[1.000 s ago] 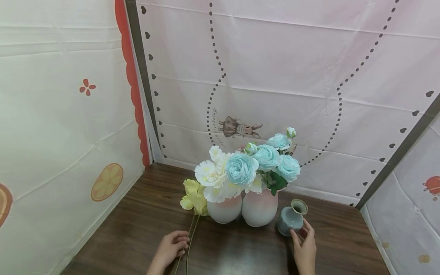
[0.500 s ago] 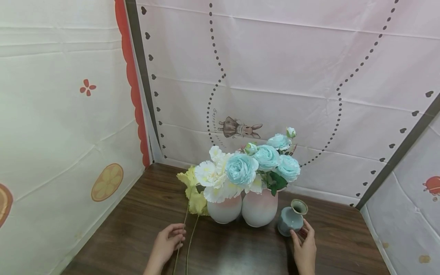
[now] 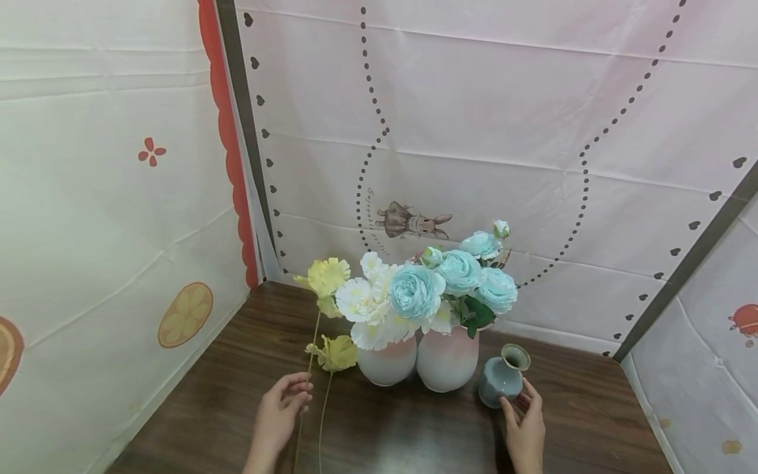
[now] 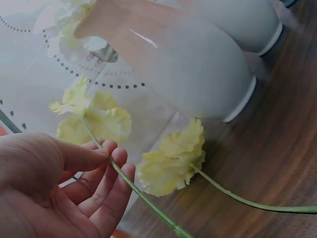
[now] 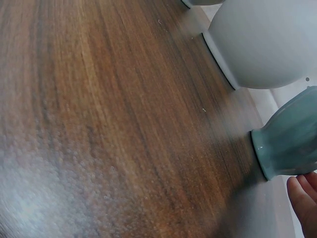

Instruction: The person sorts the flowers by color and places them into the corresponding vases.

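Two pink-and-white vases point(image 3: 447, 355), crowded with blue and white blooms, stood mid-table point(image 3: 237, 388) as our landmark. Just right of them sat the small teal vase point(image 3: 501, 377), and our right hand point(image 3: 526, 431) touched its base with relaxed fingers. Left of them, our left hand point(image 3: 278, 416) pinched the raised yellow flower stem point(image 4: 141, 194) between thumb and fingers, while a second yellow flower point(image 4: 171, 159) lay on the wood.

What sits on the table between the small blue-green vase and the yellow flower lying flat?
Two pink-and-white vases of flowers stand between the small vase and the flat yellow flower, seen in the head view.
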A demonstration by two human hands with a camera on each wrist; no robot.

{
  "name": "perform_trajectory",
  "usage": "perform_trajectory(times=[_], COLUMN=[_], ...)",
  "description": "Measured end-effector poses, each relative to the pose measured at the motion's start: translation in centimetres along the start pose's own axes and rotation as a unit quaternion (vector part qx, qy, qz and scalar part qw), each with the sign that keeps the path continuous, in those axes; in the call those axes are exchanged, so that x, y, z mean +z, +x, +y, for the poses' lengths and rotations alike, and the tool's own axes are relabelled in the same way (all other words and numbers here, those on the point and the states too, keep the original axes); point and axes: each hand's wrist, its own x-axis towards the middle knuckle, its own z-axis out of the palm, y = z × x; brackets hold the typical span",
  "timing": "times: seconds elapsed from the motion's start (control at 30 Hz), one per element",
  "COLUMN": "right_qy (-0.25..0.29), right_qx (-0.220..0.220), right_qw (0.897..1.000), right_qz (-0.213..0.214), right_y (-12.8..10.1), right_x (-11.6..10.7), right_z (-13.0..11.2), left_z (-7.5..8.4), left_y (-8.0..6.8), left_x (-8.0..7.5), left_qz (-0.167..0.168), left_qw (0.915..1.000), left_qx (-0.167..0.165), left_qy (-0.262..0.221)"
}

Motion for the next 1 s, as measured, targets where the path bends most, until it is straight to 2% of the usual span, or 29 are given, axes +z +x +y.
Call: perform_trajectory(times=[0.43,0.63,0.83,1.0], right_qy=[-0.007,-0.007,-0.009,-0.01], right_qx=[0.007,0.005,0.0,0.001], right_qw=[1.0,1.0,1.0,1.0], right_qz=[-0.005,-0.004,-0.001,0.002], right_y=[-0.1,0.0,0.0,0.0], right_x=[-0.1,-0.1,-0.1,0.0], right_z=[-0.2,-0.3,-0.1,0.0], left_z=[2.6,3.4,4.4,5.6], left_y=[-0.7,-1.1,-1.5,-2.1], left_x=[-0.6,-0.8,-0.9,-0.9], left_qz=[0.056,0.088,0.112,0.12], left_qw=[0.9963,0.9897,0.9795,0.9745], left_qx=[0.065,0.112,0.165,0.184], left_qy=[-0.006,-0.014,-0.027,-0.043])
